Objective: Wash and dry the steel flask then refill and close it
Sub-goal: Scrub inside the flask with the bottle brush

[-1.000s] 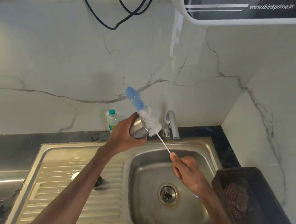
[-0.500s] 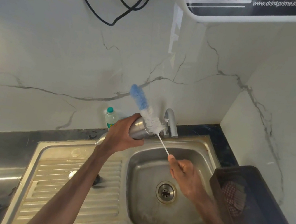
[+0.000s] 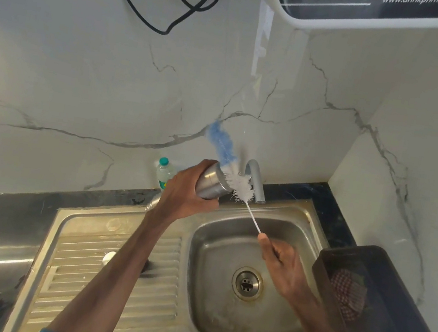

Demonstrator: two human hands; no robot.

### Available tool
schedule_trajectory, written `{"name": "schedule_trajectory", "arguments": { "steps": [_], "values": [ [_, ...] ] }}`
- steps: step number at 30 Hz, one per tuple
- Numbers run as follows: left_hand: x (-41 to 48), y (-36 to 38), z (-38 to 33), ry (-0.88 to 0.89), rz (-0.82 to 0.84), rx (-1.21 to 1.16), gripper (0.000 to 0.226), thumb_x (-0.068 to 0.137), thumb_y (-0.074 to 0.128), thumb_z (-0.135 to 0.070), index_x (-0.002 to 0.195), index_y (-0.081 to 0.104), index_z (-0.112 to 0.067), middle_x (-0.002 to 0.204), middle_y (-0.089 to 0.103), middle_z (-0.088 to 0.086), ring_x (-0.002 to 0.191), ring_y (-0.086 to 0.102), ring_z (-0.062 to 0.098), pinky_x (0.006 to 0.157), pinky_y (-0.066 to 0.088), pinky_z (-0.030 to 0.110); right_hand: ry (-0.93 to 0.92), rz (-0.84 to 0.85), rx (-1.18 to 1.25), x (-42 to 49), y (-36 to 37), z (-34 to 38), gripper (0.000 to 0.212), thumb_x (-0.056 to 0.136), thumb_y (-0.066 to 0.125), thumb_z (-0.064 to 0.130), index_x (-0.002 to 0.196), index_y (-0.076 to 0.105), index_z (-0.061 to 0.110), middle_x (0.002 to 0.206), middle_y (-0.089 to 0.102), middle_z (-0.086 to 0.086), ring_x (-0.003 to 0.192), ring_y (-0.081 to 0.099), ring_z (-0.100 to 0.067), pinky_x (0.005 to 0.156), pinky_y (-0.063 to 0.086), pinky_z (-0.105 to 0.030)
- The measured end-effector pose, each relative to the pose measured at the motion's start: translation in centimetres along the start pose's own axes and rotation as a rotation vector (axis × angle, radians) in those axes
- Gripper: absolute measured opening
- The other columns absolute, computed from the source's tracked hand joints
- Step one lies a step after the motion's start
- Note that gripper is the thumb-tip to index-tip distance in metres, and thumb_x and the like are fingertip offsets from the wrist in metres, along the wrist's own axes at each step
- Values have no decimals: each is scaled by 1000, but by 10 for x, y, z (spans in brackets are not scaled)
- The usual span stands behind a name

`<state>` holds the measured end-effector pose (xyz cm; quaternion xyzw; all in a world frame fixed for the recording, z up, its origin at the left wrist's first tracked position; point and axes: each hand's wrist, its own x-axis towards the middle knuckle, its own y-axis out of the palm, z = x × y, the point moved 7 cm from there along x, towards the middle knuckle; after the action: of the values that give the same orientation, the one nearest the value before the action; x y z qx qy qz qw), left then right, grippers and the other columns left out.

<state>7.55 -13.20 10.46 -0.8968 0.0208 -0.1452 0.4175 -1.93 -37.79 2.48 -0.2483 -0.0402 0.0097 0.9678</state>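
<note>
1. We count one steel flask [image 3: 210, 183], one bottle brush [image 3: 234, 178], one tap [image 3: 256, 181], one small plastic bottle [image 3: 164, 171] and one dark tray [image 3: 378, 309].
2. Our left hand [image 3: 187, 194] wraps around the flask, holding it tilted above the back rim of the sink [image 3: 215, 329].
3. Our right hand [image 3: 281, 264] pinches the brush's thin white handle.
4. The flask looks plain, brushed and shiny; white bristles lie against its end, the blue tip beyond.
</note>
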Motion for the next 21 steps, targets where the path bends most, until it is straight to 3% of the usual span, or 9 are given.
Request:
{"name": "schedule_trajectory", "arguments": {
  "steps": [7, 10, 15, 21],
  "values": [
    [-1, 27, -18, 49, 86, 7, 69, 63, 85, -39, 125, 55, -34, 86, 60, -20, 74, 57, 4, 68, 43, 28, -34, 19, 35, 27, 4, 40, 56, 108, 51, 33, 57, 32, 24, 46, 30, 12, 42, 26, -5, 43, 22, -17],
    [8, 19, -17, 39, 53, -8, 64, 64, 86, -37, 120, 54, -37, 84, 63, -18, 73, 58, 6, 68, 47, 33, -27, 21, 33, 23, 0, 30, 55, 108, 50, 37, 58, 31, 25, 49, 27, 11, 45, 25, -4, 44, 22, -21],
    [11, 7, -8, 24, 26, 56, 72, 65, 84, -37, 129, 51, -40, 95, 66, -18, 83, 62, 12, 73, 47, 34, -15, 52, 43, -3, -1, 2, 52, 105, 47, 43, 62, 27, 24, 53, 25, 10, 49, 23, -7, 47, 20, -26],
    [7, 26, -13, 56, 75, 97, 69, 65, 82, -40, 126, 52, -33, 91, 62, -14, 78, 56, 15, 70, 39, 31, -25, 37, 52, 15, 3, 19, 56, 108, 48, 40, 59, 27, 22, 53, 24, 9, 48, 23, -9, 47, 21, -32]
  ]
}}
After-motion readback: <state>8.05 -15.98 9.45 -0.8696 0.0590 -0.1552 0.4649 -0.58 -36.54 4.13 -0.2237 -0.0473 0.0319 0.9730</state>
